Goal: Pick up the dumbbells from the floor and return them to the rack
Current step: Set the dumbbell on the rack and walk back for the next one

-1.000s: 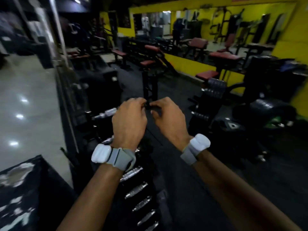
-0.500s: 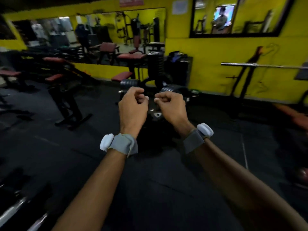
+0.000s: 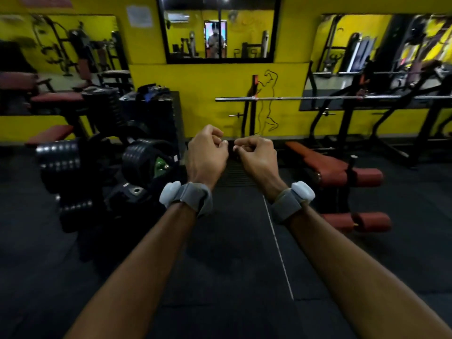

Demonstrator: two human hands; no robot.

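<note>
1. No dumbbell or rack in view; where they are cannot be told.
2. Left hand point(image 3: 207, 156) and right hand point(image 3: 257, 157) raised side by side, knuckles nearly meeting, fingers curled in and together, clamped on nothing visible.
3. Grey wrist bands with white pods on both wrists.
4. Dark floor point(image 3: 232, 277) below the hands.
5. Stacked weight plates point(image 3: 144, 159) left of the hands.
6. Red padded bench point(image 3: 337, 171) right of the hands.
7. Barbell point(image 3: 293, 98) on stands beyond the hands, against the yellow wall point(image 3: 215, 94).

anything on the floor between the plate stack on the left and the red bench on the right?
Head view: only bare dark floor mat between weight plates and red bench, crossed by the outstretched arms.
</note>
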